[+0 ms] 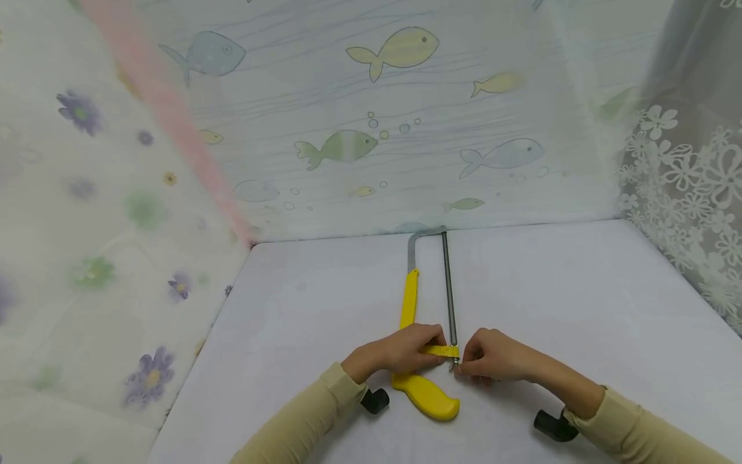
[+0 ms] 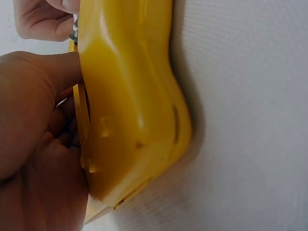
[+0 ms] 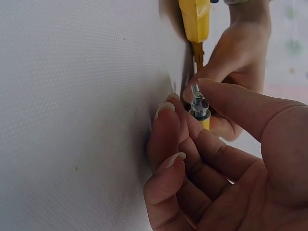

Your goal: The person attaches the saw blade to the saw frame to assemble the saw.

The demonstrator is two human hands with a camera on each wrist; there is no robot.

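Observation:
A hacksaw (image 1: 409, 296) with a yellow handle (image 1: 431, 398) and grey metal frame lies on the white cloth, its far end by the back wall. Its dark blade (image 1: 449, 290) runs along the right side. My left hand (image 1: 406, 349) grips the yellow part of the frame, fingers around the short crosspiece (image 1: 440, 351) at the blade's near end. Just beyond the crosspiece sits a metal wing nut (image 3: 199, 105). My right hand (image 1: 500, 356) pinches it between thumb and fingers, the other fingers curled beside it. In the left wrist view the yellow handle (image 2: 130, 106) fills the middle.
White cloth (image 1: 324, 290) covers the table. Fish-printed fabric (image 1: 377, 103) hangs along the back, flowered fabric (image 1: 87, 258) on the left and lace (image 1: 695, 200) on the right. A black device (image 1: 375, 401) shows beneath the left wrist, another black device (image 1: 555, 425) beneath the right.

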